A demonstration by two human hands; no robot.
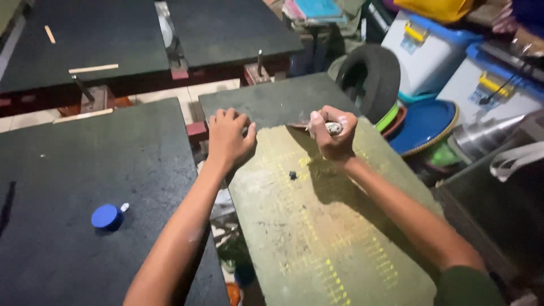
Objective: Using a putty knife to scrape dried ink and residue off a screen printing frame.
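Right hand (334,133) fisted tight around a small pale, grey-smudged lump (334,128), pressed at the far edge of the greenish board (317,238); can't tell what the lump is. Left hand (229,136) holds nothing, fingers curled over the board's far left corner, gripping the edge. Board lies tilted over a dark table (272,99), marked with yellow dashed lines, a tiny dark speck (293,175) near the middle. Blue cap (107,217) sits on the dark tabletop (85,187) left, well apart from both hands. Black tyre (371,73) just beyond the right hand, blue plate (425,124) and white bins (425,51) further right.
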